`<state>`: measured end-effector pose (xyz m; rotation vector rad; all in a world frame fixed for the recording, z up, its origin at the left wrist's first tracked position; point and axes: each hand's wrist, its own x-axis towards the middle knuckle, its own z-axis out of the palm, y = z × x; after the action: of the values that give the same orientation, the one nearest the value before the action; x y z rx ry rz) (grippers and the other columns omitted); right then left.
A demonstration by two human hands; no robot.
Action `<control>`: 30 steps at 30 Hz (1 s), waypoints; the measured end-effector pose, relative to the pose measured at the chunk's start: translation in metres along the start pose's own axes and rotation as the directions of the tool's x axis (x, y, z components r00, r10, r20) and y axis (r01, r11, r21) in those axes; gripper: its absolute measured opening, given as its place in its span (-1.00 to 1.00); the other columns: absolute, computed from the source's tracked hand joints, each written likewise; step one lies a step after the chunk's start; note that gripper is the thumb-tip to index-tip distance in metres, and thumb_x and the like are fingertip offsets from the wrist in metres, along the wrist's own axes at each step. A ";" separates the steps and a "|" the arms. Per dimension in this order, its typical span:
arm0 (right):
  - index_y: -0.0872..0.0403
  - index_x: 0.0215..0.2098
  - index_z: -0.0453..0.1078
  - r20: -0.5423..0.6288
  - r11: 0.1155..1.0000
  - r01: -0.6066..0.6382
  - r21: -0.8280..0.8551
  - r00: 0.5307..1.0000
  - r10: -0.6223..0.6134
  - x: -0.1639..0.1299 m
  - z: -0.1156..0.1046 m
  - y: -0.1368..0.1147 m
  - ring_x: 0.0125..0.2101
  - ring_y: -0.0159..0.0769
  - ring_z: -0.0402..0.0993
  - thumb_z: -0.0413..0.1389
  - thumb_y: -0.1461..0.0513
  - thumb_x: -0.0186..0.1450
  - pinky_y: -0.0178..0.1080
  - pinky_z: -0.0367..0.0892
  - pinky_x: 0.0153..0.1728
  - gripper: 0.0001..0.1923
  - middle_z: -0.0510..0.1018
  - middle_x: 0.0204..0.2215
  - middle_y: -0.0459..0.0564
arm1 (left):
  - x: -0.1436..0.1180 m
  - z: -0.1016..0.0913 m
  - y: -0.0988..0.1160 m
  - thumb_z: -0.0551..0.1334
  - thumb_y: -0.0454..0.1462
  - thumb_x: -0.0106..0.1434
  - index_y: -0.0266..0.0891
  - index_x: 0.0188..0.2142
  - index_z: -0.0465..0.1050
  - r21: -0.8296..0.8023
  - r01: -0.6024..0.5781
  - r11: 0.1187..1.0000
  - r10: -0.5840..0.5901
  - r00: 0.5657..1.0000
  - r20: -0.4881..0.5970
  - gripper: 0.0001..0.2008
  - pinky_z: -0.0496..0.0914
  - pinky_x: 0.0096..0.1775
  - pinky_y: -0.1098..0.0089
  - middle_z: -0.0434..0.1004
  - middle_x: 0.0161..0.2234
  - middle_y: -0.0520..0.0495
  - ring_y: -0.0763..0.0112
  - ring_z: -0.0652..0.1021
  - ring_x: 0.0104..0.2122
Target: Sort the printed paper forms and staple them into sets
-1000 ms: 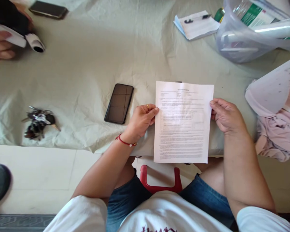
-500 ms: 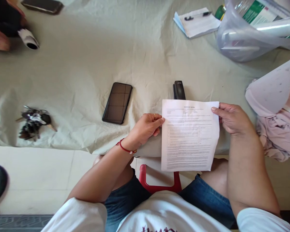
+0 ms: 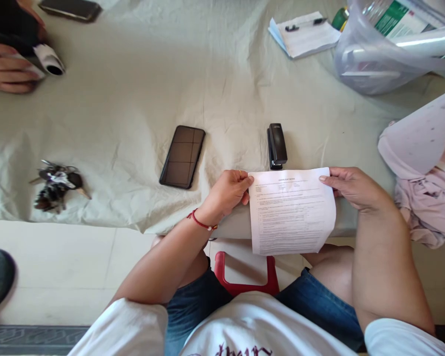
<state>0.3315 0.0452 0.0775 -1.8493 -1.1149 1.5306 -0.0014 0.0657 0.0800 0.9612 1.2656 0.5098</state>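
Head view: the printed sheet has dropped lower and tilted back, hanging over the tabletop edge, baring the whole black stapler just behind it. Left hand pinches its left top corner, right hand grips its right top corner.

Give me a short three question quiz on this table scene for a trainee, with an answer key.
1. True or false: both hands grip the printed sheet by its upper corners.
2. Which thing lies on the cloth just beyond the sheet's top edge?
A. black stapler
B. bunch of keys
C. notepad with pen
3. Fill in: the dark phone lies to the ____ of the left hand.

Key
1. True: the left hand and the right hand each pinch a top corner.
2. A
3. left
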 end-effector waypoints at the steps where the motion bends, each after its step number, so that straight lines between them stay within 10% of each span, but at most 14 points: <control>1: -0.03 -0.21 0.73 -0.004 1.000 -0.006 -0.014 1.000 0.006 0.000 -0.001 0.000 -0.27 -0.13 0.69 0.53 -0.14 0.11 -0.13 0.56 -0.23 -0.54 0.77 -0.28 -0.03 | 0.000 0.001 0.001 0.22 -0.34 0.45 -0.23 -0.56 0.36 0.002 0.007 1.000 -0.007 1.000 -0.002 -0.61 0.07 -0.53 0.49 0.32 -0.71 0.06 0.59 0.27 -0.68; 16: -0.05 -0.28 0.72 -0.058 1.000 0.017 0.016 0.998 -0.016 -0.001 -0.005 0.006 -0.36 -0.19 0.62 0.54 -0.11 0.06 -0.14 0.51 -0.29 -0.59 0.75 -0.35 -0.05 | 0.003 0.020 0.016 0.21 -0.33 0.43 -0.22 -0.49 0.42 0.110 -0.082 0.991 0.101 0.979 -0.177 -0.69 0.09 -0.50 0.43 0.26 -0.68 0.14 0.55 0.23 -0.64; 30: -0.02 -0.19 0.72 -0.099 0.997 0.082 0.003 0.992 -0.081 -0.011 -0.009 0.004 -0.22 -0.12 0.68 0.49 -0.07 0.15 -0.09 0.55 -0.10 -0.60 0.77 -0.27 -0.03 | 0.016 0.019 0.011 0.26 -0.29 0.45 -0.23 -0.33 0.47 0.089 -0.043 0.995 0.051 0.994 -0.092 -0.82 0.10 -0.49 0.44 0.29 -0.60 0.15 0.55 0.24 -0.60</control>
<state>0.3409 0.0351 0.0825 -1.8308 -1.1236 1.3803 0.0224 0.0778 0.0800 1.0519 1.3615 0.5458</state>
